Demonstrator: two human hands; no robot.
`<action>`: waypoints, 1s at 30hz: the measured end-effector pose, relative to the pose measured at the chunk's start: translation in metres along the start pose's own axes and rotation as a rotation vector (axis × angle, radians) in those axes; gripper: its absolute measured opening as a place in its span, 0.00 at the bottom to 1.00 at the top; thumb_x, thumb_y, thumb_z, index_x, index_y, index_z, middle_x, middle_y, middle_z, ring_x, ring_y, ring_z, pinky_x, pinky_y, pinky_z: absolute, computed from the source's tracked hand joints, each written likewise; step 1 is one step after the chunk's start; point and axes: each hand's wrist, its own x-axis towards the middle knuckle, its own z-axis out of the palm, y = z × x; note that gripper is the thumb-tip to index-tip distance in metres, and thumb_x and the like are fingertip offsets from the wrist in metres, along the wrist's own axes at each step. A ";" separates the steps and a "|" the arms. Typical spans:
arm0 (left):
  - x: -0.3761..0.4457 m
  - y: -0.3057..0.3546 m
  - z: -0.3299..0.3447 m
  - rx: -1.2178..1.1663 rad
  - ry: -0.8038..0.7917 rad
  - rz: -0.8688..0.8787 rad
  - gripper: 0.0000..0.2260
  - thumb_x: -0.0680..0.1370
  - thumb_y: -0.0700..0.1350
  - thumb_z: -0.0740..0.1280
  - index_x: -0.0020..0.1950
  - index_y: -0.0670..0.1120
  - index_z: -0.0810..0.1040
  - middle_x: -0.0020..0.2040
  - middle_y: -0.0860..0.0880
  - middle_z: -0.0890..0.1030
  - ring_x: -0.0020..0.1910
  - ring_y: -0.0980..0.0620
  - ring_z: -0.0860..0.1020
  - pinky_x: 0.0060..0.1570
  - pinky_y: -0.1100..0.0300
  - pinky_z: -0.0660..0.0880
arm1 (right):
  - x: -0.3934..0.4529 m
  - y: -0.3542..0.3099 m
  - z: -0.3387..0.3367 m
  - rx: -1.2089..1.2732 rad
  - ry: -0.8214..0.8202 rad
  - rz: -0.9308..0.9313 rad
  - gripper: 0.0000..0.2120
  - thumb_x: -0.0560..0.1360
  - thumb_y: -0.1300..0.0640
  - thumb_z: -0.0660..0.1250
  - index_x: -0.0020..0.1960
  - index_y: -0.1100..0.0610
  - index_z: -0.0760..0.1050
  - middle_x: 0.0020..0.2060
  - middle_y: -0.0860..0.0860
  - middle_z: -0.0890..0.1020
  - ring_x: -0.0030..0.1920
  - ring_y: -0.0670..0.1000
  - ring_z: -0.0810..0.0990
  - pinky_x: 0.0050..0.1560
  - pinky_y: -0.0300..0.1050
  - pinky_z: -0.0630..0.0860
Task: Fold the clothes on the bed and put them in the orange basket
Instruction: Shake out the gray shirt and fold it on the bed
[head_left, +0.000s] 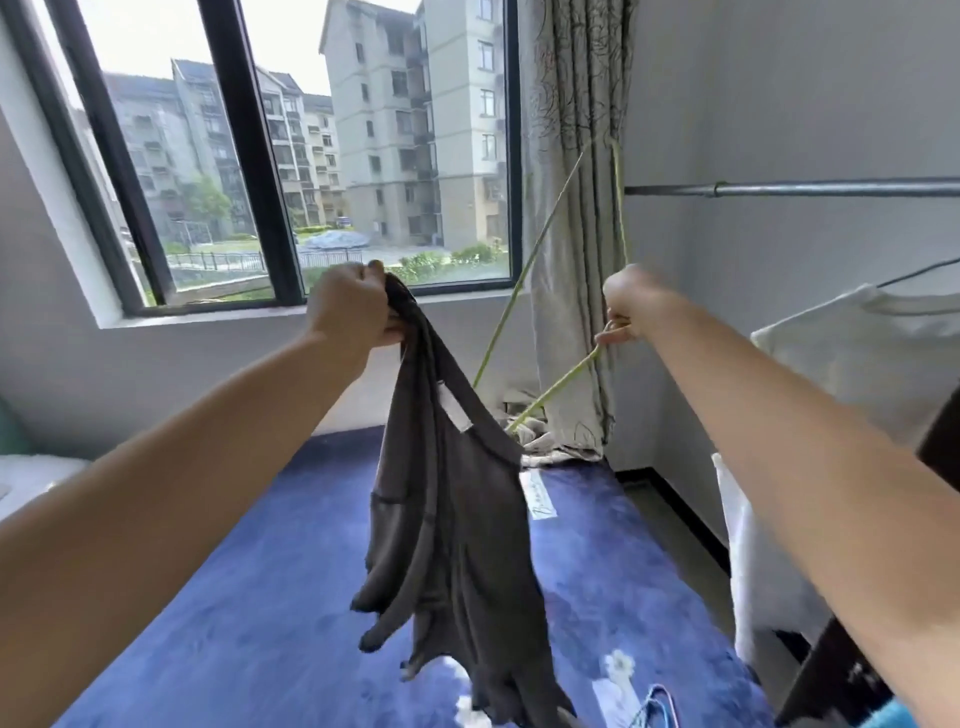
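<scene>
Both forearms reach up from the lower corners of the frame, and between them hangs a grey top (452, 519), the garment being worked on. It dangles at the centre of the frame above the blue bed (260, 597), well clear of it, bunched and twisted with a white label showing near its neck. The left hand (353, 306) is clenched round the top's upper edge, at centre frame, just below the window (260, 156). The right hand (631, 306), to the right of it, pinches a green hanger (550, 280), whose thin wire runs up toward the curtain (571, 234) and down behind the top; hanger and top seem to have just parted, though where the wire passes behind the cloth I cannot tell if it touches.

To do this step well, I would set the hanger aside first, freeing the right hand. Then take the top by both shoulders, shake it flat and lay it face down on the bed before folding. Folding it bunched would leave creases.

A white shirt (857, 353) hangs from a rail (805, 188) at the right. No orange basket is in view.
</scene>
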 end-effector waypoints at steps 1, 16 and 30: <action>0.003 -0.004 -0.004 0.012 0.015 0.007 0.14 0.83 0.42 0.54 0.38 0.43 0.69 0.39 0.42 0.76 0.31 0.50 0.79 0.24 0.65 0.76 | 0.002 -0.002 0.003 0.021 0.025 -0.004 0.08 0.78 0.66 0.53 0.50 0.68 0.70 0.39 0.62 0.75 0.12 0.50 0.70 0.13 0.38 0.68; -0.006 -0.148 -0.013 0.498 -0.259 -0.180 0.18 0.82 0.45 0.54 0.32 0.45 0.64 0.30 0.47 0.65 0.30 0.49 0.64 0.27 0.60 0.60 | -0.046 0.212 0.129 -1.224 -0.344 0.019 0.17 0.76 0.67 0.60 0.64 0.62 0.72 0.63 0.54 0.75 0.64 0.55 0.74 0.56 0.46 0.74; -0.033 -0.220 -0.026 0.459 -0.515 -0.370 0.14 0.82 0.48 0.56 0.36 0.47 0.68 0.34 0.49 0.68 0.33 0.53 0.66 0.33 0.59 0.61 | -0.110 0.306 0.251 -0.841 -0.789 0.018 0.18 0.77 0.62 0.57 0.66 0.60 0.65 0.60 0.59 0.74 0.58 0.59 0.75 0.52 0.48 0.73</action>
